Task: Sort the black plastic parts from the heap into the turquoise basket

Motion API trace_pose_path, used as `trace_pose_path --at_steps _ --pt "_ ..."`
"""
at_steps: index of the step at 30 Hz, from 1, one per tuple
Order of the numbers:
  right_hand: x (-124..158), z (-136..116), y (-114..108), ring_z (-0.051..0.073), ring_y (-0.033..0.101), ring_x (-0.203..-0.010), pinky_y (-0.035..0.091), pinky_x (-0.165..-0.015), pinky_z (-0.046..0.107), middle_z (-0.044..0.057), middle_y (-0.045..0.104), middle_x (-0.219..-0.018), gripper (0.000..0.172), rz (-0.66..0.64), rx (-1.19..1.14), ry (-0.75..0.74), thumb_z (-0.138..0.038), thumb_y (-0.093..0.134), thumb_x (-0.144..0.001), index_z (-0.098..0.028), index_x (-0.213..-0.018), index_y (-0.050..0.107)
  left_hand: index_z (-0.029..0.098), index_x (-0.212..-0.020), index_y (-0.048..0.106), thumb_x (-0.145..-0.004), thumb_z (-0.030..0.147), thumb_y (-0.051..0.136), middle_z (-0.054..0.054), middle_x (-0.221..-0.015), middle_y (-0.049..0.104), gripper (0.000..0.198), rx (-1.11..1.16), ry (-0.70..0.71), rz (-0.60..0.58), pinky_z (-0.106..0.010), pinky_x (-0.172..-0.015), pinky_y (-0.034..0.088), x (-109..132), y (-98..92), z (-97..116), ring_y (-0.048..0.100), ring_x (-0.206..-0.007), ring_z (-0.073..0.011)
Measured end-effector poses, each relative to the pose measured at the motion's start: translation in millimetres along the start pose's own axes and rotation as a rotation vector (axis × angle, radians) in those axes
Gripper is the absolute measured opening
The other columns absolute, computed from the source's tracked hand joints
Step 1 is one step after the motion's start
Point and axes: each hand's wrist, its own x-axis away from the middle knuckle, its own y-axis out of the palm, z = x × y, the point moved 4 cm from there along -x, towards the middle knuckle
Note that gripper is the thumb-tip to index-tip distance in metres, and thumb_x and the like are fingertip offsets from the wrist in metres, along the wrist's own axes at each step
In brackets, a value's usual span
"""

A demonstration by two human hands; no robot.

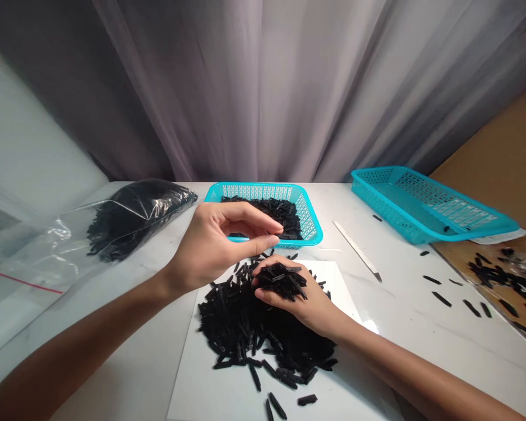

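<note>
Right hand (300, 298), partly hidden by black pieces (280, 280); kind unclear

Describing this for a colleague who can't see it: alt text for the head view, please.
The right hand holds a clump of small black sticks over a pile on a white sheet, while the left hand, curved, hangs in front of a blue basket of more sticks. A clear bag of them lies left.

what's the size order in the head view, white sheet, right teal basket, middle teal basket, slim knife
White sheet, looks largest but sits nearest the camera
right teal basket
middle teal basket
slim knife
</note>
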Motion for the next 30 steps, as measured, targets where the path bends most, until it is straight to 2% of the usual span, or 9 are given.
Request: trace_pose_path --at_steps 7,13,20,22,25,26,27,30 --pt "0 -1 0 0.018 0.062 -0.084 0.049 -0.077 0.031 0.001 0.066 -0.092 0.028 -0.003 0.005 0.003 -0.038 0.078 -0.083 -0.021 -0.099 0.065 0.020 -0.087 0.079 -0.077 0.021 0.083 -0.002 -0.085 0.078 0.011 0.020 0.015 -0.008 -0.020 -0.077 0.063 1 0.1 0 0.074 -0.081 -0.0138" --pt "1 -1 1 0.017 0.061 -0.078 0.049 -0.072 0.030 0.001 0.065 -0.089 0.029 -0.002 -0.006 0.028 -0.041 0.078 -0.082 -0.022 -0.099 0.064 0.019 -0.089 0.077 -0.077 0.018 0.082 -0.002 -0.086 0.078 0.013 0.032 0.001 -0.025 -0.022 -0.079 0.064 0 2.6 3 0.075 -0.083 -0.0149" --pt "1 -2 0 0.018 0.062 -0.080 0.050 -0.075 0.031 0.000 0.066 -0.089 0.029 0.002 -0.014 0.016 -0.041 0.079 -0.082 -0.022 -0.098 0.064 0.019 -0.089 0.077 -0.076 0.018 0.082 -0.002 -0.086 0.078 0.014 0.027 0.003 -0.026 -0.024 -0.077 0.064 6 -0.7 2 0.074 -0.081 -0.0152" --pt "0 -2 0 0.018 0.062 -0.080 0.051 -0.076 0.031 0.001 0.066 -0.089 0.029 0.012 -0.019 0.013 -0.041 0.079 -0.081 -0.021 -0.098 0.065 0.018 -0.088 0.077 -0.076 0.018 0.082 -0.002 -0.086 0.078 0.013 0.035 0.000 -0.017 -0.024 -0.078 0.064 1 1.7 0 0.075 -0.082 -0.0154" --pt "-2 -2 1 0.018 0.063 -0.081 0.052 -0.077 0.032 0.001 0.068 -0.090 0.030 0.002 -0.042 0.022 -0.041 0.080 -0.080 -0.021 -0.098 0.066 0.016 -0.083 0.074 -0.077 0.020 0.082 -0.002 -0.087 0.079 0.010 0.116 0.021 0.065 -0.024 -0.080 0.063 -24 23.4 1 0.075 -0.084 -0.0156" --pt "-2 -2 2 0.019 0.063 -0.083 0.052 -0.078 0.032 0.002 0.068 -0.091 0.031 0.004 -0.047 0.023 -0.040 0.081 -0.079 -0.021 -0.098 0.066 0.015 -0.083 0.073 -0.079 0.019 0.080 -0.002 -0.085 0.078 0.009 0.156 0.062 0.102 -0.024 -0.080 0.063 -35 36.2 4 0.075 -0.084 -0.0150" --pt "-2 -1 2 0.019 0.064 -0.085 0.052 -0.079 0.033 0.002 0.069 -0.092 0.031 0.012 -0.045 0.023 -0.040 0.081 -0.079 -0.021 -0.098 0.067 0.015 -0.083 0.073 -0.081 0.018 0.078 -0.001 -0.086 0.078 0.007 0.198 0.108 0.084 -0.023 -0.081 0.062 -47 52.6 9 0.075 -0.084 -0.0144" --pt "0 1 0 0.021 0.066 -0.088 0.053 -0.083 0.036 0.003 0.071 -0.093 0.029 0.056 -0.012 0.026 -0.043 0.080 -0.079 -0.022 -0.096 0.068 0.017 -0.103 0.074 -0.091 0.024 0.068 -0.001 -0.101 0.078 0.015 0.334 0.142 -0.229 -0.024 -0.082 0.062 -76 105.2 24 0.074 -0.101 -0.0166"
